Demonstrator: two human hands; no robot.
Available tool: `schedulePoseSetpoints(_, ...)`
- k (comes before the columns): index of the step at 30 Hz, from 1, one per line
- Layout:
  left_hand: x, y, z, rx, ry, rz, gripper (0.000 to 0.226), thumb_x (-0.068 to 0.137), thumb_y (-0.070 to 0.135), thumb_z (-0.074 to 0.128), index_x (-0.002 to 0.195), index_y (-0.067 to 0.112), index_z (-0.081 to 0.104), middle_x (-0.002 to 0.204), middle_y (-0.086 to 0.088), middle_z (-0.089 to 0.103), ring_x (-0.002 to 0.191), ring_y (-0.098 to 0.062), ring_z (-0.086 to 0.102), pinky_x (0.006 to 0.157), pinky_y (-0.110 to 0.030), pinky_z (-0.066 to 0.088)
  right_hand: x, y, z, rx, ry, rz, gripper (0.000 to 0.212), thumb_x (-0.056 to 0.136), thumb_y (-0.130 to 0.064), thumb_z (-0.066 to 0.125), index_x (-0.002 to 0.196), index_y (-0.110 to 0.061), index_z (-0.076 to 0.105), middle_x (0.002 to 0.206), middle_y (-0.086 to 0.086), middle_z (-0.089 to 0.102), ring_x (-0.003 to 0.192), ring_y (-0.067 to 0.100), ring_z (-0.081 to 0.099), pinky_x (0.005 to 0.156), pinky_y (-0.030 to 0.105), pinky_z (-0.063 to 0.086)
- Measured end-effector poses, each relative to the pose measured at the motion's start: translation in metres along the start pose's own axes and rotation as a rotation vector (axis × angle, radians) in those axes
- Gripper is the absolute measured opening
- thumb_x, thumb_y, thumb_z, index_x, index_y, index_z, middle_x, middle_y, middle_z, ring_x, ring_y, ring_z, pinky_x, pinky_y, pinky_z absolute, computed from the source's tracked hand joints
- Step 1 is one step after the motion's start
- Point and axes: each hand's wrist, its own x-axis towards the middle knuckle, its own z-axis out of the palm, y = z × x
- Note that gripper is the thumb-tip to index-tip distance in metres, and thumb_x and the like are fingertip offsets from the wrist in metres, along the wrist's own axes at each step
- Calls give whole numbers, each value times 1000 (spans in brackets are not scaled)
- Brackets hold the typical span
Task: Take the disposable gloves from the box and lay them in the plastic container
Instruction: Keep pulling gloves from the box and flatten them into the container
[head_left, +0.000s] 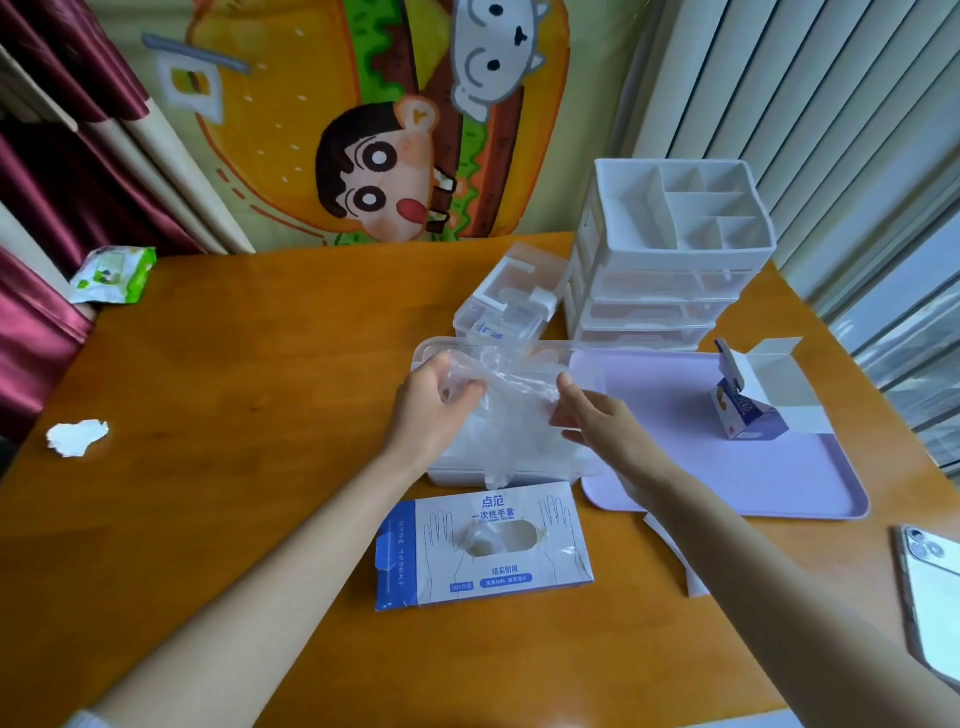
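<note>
The step in hand, as I judge it, is the laying: one glove (511, 387) is out of the box (483, 545) and hangs spread between both hands, just above the container (439, 475). The box lies flat on the bench (234, 415), nearer the person than the hands, its oval slot facing up with a little film showing in it; the container sits directly under the hands, its near wall just beyond the box.

The left hand (434, 402) has its fingers curled and bunches the glove's left edge against the thumb; the right hand (597, 418) is looser, thumb raised, and pinches the right edge between thumb and fingers. The film sags between them, and a tail of it droops toward the container's near wall.

The next move calls for lowering both hands together so that the glove goes down flat, then letting go of both edges; the film looks thin and clingy, so it may stick to the fingers or fold on itself. A pale layer under the hands may be gloves already laid, but I cannot tell through the film. A tray (753, 488) lies to the right of the right hand, close beside the container.
</note>
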Motion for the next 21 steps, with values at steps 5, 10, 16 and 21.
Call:
schedulePoseSetpoints(5,-4,-7,-2,55,-167,-56,19,89,12,65,103,9,54,84,5,55,73,-10,50,55,-10,34,15,-15,4,88,86,-239,16,91,-15,60,78,-7,63,76,2,67,73,6,64,81,24,50)
schedulePoseSetpoints(10,10,-16,-28,269,-68,-45,40,87,-12,49,120,11,45,132,-2,46,123,-12,42,76,-2,32,25,-28,-14,-373,51,-500,11,94,-11,53,97,-3,61,72,-4,65,64,4,61,69,22,49)
schedulePoseSetpoints(16,25,39,-33,333,-414,306,76,82,18,73,144,28,30,139,26,23,129,11,16,100,-2,14,23,-46,-16,-821,-248,-674,11,96,-18,54,94,-18,64,83,-11,59,75,7,55,72,27,43)
schedulePoseSetpoints(21,44,36,-29,538,-429,295,14,81,16,72,88,26,64,92,9,67,97,-14,61,82,-33,50,33,-55,-24,-881,-233,-606,18,87,-24,67,105,-21,68,86,-11,62,78,11,56,73,24,43)
